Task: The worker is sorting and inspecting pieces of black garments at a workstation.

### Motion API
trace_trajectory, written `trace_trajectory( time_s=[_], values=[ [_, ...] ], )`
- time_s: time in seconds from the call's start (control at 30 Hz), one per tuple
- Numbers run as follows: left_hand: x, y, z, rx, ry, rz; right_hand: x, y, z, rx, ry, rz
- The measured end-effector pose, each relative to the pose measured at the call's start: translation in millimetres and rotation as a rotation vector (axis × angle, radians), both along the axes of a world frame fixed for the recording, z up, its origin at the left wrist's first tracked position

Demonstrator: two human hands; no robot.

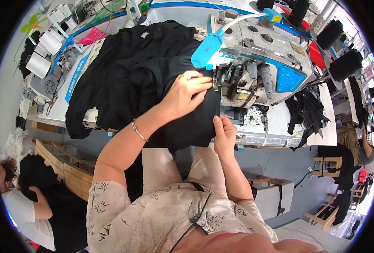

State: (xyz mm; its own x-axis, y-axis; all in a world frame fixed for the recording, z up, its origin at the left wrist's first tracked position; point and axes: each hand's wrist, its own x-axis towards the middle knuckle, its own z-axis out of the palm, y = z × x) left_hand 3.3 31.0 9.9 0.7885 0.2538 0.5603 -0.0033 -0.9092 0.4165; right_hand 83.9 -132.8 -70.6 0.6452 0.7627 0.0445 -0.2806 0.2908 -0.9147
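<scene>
Nearest, at 6 o'clock, loose pale shirt [166, 211] with dark leaf print, fabric softly creased. Then, from the left: at 8 o'clock, co-worker [22, 215] in white top, beside heaped black fabric. At 10 o'clock, white thread cones [50, 44], smooth and tapered. Between 8 and 9, slatted frame [60, 166] of pale wood. At 10 again, closer in, black cloth [123, 76], matte, soft, deeply folded, spread over the worktable and reaching rightward to the sewing machine, front part hanging off the edge. At 12, left hand [185, 90] laid on the cloth, fingers stretched close together, thumb apart, tips near the machine's metal parts; contact with metal impossible to tell. At 3, right hand [225, 130], pinching the cloth's edge between thumb and fingers. Between 1 and 2, boxy sewing machine [258, 46], scuffed pale casing, blue panel. At 3, farther out, stringy black scraps [307, 111]. At 2, fat black thread cones [343, 65].
</scene>
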Motion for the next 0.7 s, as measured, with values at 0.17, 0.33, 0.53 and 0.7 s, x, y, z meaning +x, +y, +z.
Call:
trace_trajectory(
  time_s=[0.17, 0.33, 0.53, 0.7],
  values=[
    [7.9, 16.8, -1.8, 0.166, -0.003, -0.025, 11.4, 18.9, 0.1, -0.023, -0.130, -0.060],
    [-12.8, 0.5, -2.7, 0.099, 0.048, -0.227, -16.6, -7.9, -0.7, -0.112, -0.204, 0.023],
    [-12.5, 28.8, 1.7, 0.096, -0.053, -0.215, -17.0, 5.3, -16.8, -0.274, -0.257, -0.059],
    [9.4, 25.7, -8.7, 0.041, -0.363, -0.279, 2.5, -9.5, -26.4, -0.519, -0.643, -0.159]
  ],
)
